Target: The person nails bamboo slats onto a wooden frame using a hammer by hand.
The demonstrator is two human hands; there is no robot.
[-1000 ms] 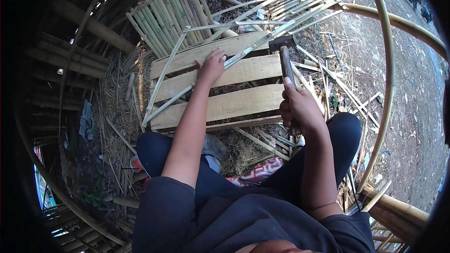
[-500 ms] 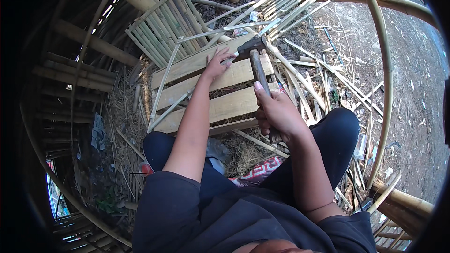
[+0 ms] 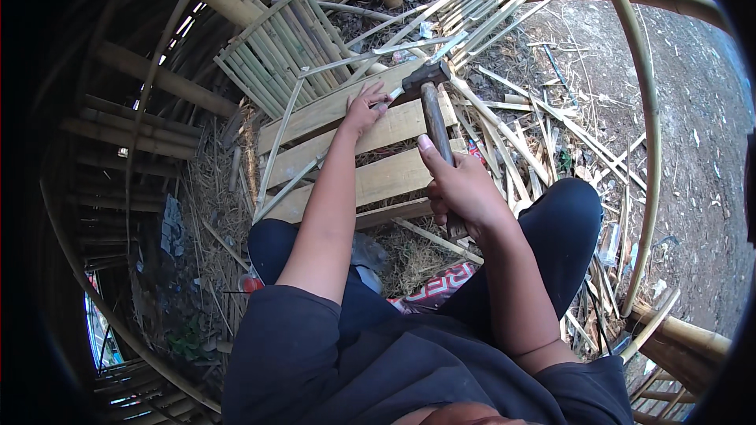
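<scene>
My right hand (image 3: 465,189) is wrapped around the wooden handle of a hammer (image 3: 435,114), thumb laid along it. The dark hammer head is close to the pale tip of a thin bamboo strip (image 3: 296,179), over a low slatted wooden platform (image 3: 386,181). My left hand (image 3: 365,110) holds that strip near its upper end, fingers resting by the boards. The strip slants down toward my left knee and meets another strip (image 3: 278,149) there, part of a light angular frame.
A panel of bamboo slats (image 3: 283,51) leans behind the platform, and a second slatted piece (image 3: 492,4) lies farther right. Loose bamboo strips (image 3: 575,130) litter the ground at right. A curved bamboo pole (image 3: 644,110) arches at the right; a patterned sack (image 3: 441,287) lies between my legs.
The view has shifted slightly. Both hands keep their grips, and the hammer head stays beside the strip's tip with little visible movement.
</scene>
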